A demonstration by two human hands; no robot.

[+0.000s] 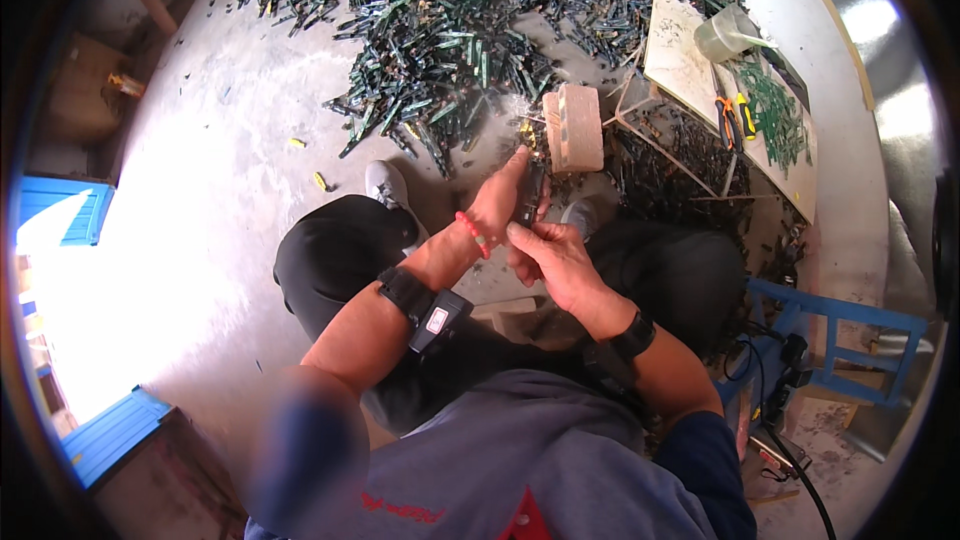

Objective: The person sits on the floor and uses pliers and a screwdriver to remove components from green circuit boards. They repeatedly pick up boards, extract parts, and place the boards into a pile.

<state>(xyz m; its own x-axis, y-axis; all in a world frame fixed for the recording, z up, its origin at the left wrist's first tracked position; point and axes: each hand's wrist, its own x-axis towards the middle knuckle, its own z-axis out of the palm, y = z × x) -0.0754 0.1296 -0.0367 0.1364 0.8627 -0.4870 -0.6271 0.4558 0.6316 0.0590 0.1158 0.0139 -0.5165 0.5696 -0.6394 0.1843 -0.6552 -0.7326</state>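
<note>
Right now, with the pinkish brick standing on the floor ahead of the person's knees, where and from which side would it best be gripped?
Probably across the pinkish brick at its upper half, coming down from above, fingers on its two broad faces. It stands on end, so the top is free, while dark green strips crowd its base and far side. Both hands, left and right, are occupied with a dark strip.

Slim dark strip (529, 195), prob. upright, gripped betw. both hands above knees.
</note>
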